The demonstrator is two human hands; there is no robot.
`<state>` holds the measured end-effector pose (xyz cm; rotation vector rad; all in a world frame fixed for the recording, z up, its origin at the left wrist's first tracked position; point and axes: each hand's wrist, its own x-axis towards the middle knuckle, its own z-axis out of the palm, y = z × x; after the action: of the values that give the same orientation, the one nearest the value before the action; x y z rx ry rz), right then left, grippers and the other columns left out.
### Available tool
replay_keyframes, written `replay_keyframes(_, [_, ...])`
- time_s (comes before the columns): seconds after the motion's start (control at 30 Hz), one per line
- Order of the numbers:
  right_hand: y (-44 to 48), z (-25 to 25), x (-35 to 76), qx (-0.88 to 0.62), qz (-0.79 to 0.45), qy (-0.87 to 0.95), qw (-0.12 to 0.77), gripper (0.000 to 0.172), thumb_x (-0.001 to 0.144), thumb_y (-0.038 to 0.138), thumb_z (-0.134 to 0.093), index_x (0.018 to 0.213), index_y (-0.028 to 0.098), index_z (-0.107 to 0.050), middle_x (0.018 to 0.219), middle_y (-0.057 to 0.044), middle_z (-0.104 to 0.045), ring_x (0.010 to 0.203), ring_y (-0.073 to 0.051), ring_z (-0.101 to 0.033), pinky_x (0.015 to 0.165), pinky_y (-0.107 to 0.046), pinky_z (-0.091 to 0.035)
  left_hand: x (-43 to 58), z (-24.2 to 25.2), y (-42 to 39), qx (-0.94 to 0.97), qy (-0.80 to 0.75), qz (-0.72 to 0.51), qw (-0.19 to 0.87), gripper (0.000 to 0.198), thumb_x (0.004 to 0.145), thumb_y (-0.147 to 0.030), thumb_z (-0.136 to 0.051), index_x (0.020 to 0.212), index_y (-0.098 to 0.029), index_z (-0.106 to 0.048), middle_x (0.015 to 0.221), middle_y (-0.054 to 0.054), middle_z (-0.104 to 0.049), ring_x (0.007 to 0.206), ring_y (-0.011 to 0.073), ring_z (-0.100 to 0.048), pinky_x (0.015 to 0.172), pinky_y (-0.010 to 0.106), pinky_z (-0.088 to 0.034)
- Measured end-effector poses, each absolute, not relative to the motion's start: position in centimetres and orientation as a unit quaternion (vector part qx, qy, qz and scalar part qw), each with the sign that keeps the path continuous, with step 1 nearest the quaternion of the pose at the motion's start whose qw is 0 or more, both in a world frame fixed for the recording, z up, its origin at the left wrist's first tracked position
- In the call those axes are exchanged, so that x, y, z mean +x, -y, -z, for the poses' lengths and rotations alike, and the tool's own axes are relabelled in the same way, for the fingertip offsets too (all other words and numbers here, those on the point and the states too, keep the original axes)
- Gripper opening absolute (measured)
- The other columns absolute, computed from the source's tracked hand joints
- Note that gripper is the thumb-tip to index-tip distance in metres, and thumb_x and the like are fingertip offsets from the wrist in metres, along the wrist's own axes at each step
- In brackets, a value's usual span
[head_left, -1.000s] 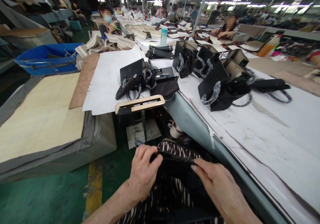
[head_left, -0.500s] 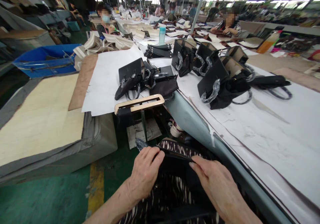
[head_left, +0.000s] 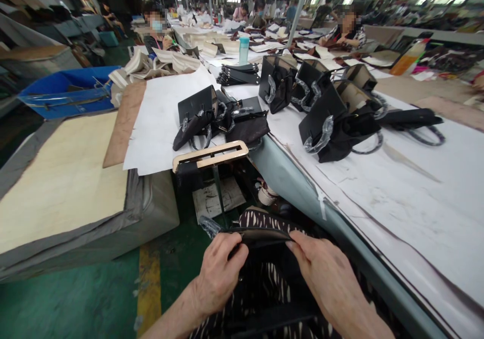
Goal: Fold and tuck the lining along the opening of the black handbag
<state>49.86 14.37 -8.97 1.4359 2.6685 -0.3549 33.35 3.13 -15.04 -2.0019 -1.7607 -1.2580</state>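
Over the last second the top edge of the black bag (head_left: 265, 239) has bowed open between the hands: it was a thin dark line, and now a strip of tan shows along it. More of the plastic-wrapped handle (head_left: 209, 225) pokes out past the left hand (head_left: 223, 263), too. That hand is pinching one end of the edge, thumb against fingers, and the right hand (head_left: 325, 268) has the other end the same way, the two well apart. The bag sits low, right over the wearer's dark, pale-streaked clothing (head_left: 278, 281).

Just beyond stands a slotted pale frame (head_left: 212, 156) on a post, black cloth hanging at its left end. To the left I see a yellowish sheet (head_left: 64, 177) on a padded bench; to the right, a long white-topped table (head_left: 401, 192) carrying a group of black bags (head_left: 328, 122). Further back come a bundle of black straps (head_left: 238, 74), a turquoise bottle (head_left: 244, 50), a blue bin (head_left: 70, 92) and, at the left, a masked co-worker (head_left: 153, 42).
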Motion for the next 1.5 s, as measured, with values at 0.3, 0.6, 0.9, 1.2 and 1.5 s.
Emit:
replay_keyframes(0.3, [-14.5,8.8,49.3,0.465,0.081,-0.879,0.06,0.024,0.085,0.022,-0.039,0.089,0.023,-0.063,0.073,-0.005,-0.068,0.071,-0.025,-0.063,0.064,-0.035,-0.044,32.5,15.4,-2.8,-0.724,0.544,0.405,0.126,0.024,0.083,-0.002,-0.038,0.097,-0.004,-0.058,0.09,0.013,-0.056,0.083,0.0187,-0.05,0.068,0.031,-0.048])
replay_keyframes(0.6, [-14.6,8.4,49.2,0.467,0.084,-0.878,0.067,0.023,0.085,0.022,-0.041,0.09,0.023,-0.063,0.073,-0.005,-0.069,0.07,-0.024,-0.063,0.063,-0.033,-0.043,32.5,15.2,-3.1,-0.736,0.53,0.397,0.145,0.022,0.082,-0.001,-0.041,0.094,-0.003,-0.059,0.093,0.015,-0.061,0.085,0.0205,-0.051,0.069,0.033,-0.048])
replay_keyframes(0.9, [-14.5,8.1,49.1,0.464,0.085,-0.879,0.069,0.022,0.085,0.022,-0.041,0.089,0.024,-0.063,0.072,-0.003,-0.068,0.07,-0.023,-0.063,0.063,-0.032,-0.042,32.5,14.9,-2.7,-0.74,0.538,0.372,0.156,0.022,0.081,-0.002,-0.042,0.095,-0.005,-0.059,0.096,0.016,-0.064,0.087,0.0218,-0.053,0.069,0.035,-0.049])
replay_keyframes(1.2, [-14.6,8.3,49.2,0.457,0.076,-0.884,0.054,0.023,0.085,0.022,-0.042,0.092,0.023,-0.064,0.074,-0.005,-0.069,0.068,-0.023,-0.063,0.059,-0.03,-0.04,33.0,13.0,-3.1,-0.714,0.631,0.298,0.058,0.021,0.084,-0.007,-0.04,0.093,-0.013,-0.058,0.09,0.008,-0.063,0.078,0.0187,-0.051,0.068,0.034,-0.043])
replay_keyframes(1.5, [-14.7,7.4,48.9,0.459,0.111,-0.879,0.071,0.023,0.086,0.021,-0.04,0.085,0.025,-0.062,0.071,-0.003,-0.067,0.07,-0.022,-0.062,0.061,-0.03,-0.037,33.2,10.7,-3.9,-0.695,0.689,0.198,0.048,0.015,0.084,-0.016,-0.043,0.087,-0.015,-0.057,0.073,0.005,-0.058,0.073,0.0211,-0.043,0.063,0.037,-0.034])
